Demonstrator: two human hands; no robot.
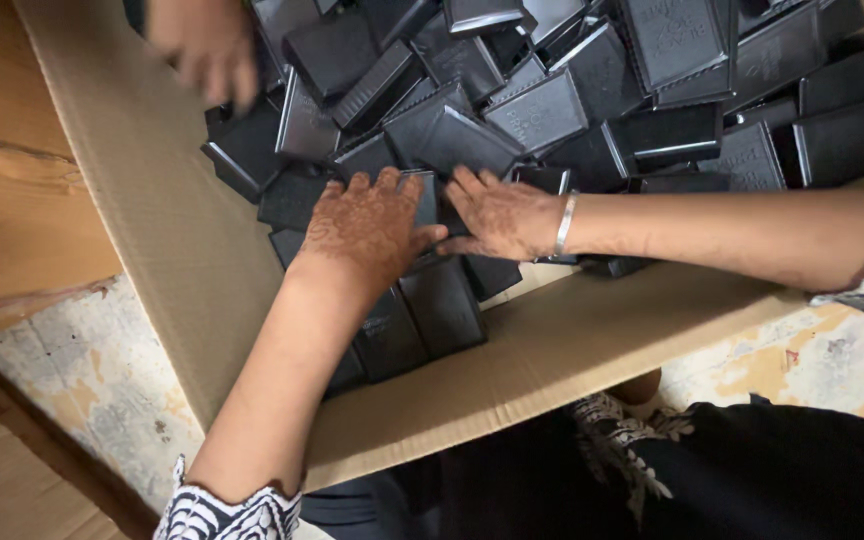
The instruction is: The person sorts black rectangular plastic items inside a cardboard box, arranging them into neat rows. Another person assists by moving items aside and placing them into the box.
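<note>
A heap of several flat black plastic cases (pixel 542 110) fills a flattened brown cardboard sheet (pixel 182 240). My left hand (pixel 367 230) lies palm down on black cases at the near edge of the heap, fingers spread. My right hand (pixel 502 215), with a silver bangle at the wrist, also rests palm down on the cases beside it, fingers pointing left and touching the left hand's thumb side. Neither hand visibly grips a case. Another person's hand (pixel 207 50), blurred, reaches over the heap at the top left.
A wooden board (pixel 12 200) lies at the left. The worn, stained floor (pixel 92 380) shows below the cardboard and at the right (pixel 812 360). My dark patterned clothing (pixel 712 470) is at the bottom.
</note>
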